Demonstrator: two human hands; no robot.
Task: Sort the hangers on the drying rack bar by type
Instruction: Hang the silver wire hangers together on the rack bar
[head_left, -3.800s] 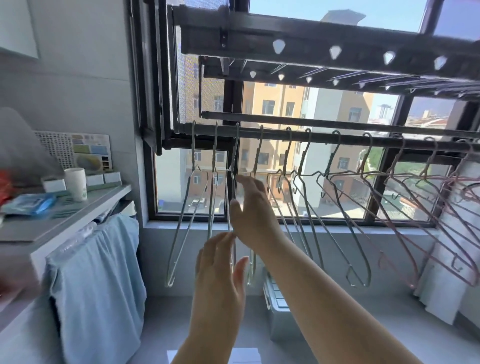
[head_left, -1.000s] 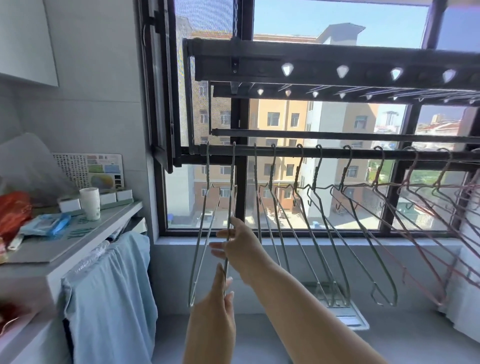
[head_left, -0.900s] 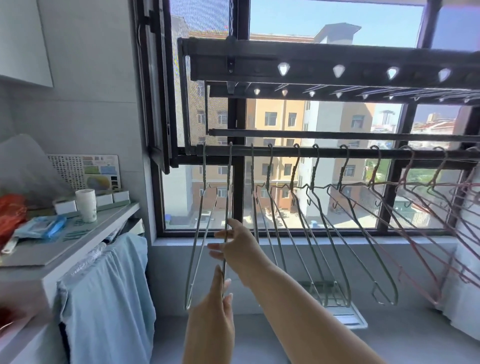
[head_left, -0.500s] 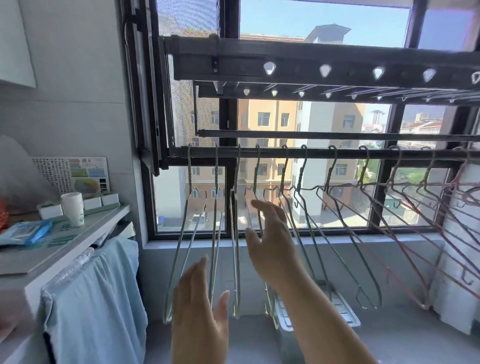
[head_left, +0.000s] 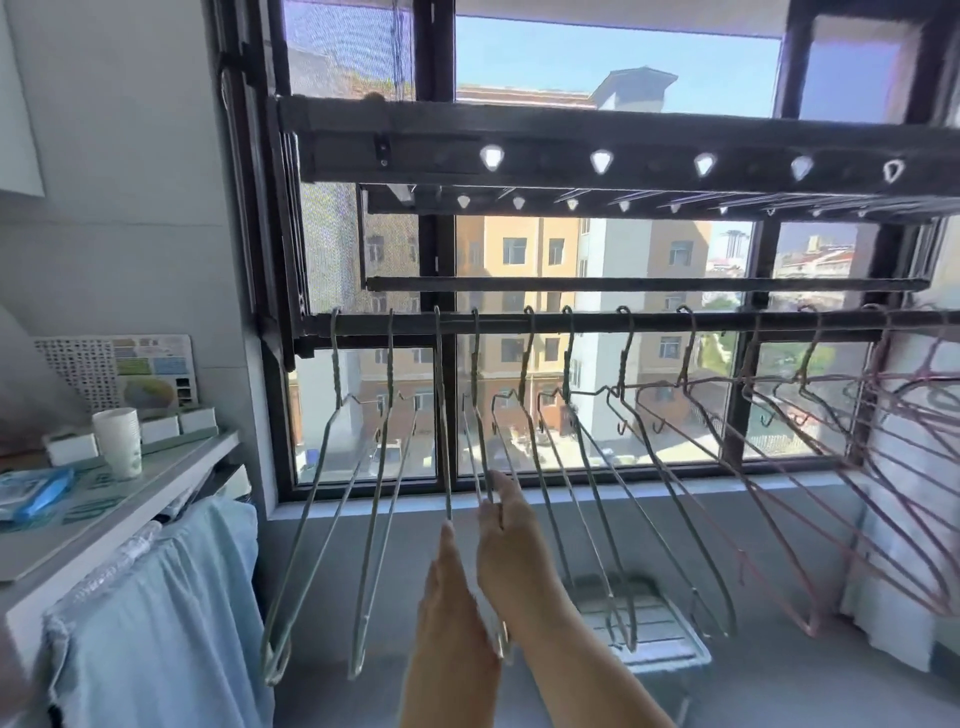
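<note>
A dark drying rack bar (head_left: 649, 325) runs across the window. Several silver wire hangers (head_left: 332, 493) hang along its left and middle stretch, and pink wire hangers (head_left: 906, 525) crowd its right end. My right hand (head_left: 511, 545) reaches up and pinches the fourth silver hanger (head_left: 475, 395) partway down, its wire passing between my fingers. Just left of it, my left hand (head_left: 447, 587) is edge-on with straight fingers. Its fingertips touch the lower end of the third silver hanger (head_left: 441, 415).
A white shelf (head_left: 104, 525) at the left carries a paper cup (head_left: 117, 441) and a blue packet (head_left: 36, 491). A blue cloth (head_left: 156, 613) hangs below it. A white slatted stand (head_left: 654, 629) sits under the hangers. An upper rack beam (head_left: 571, 158) hangs overhead.
My right hand has gone from open in front of the hangers to pinching the fourth silver hanger. My left hand turned edge-on and rose to the third hanger. The view shifted slightly.
</note>
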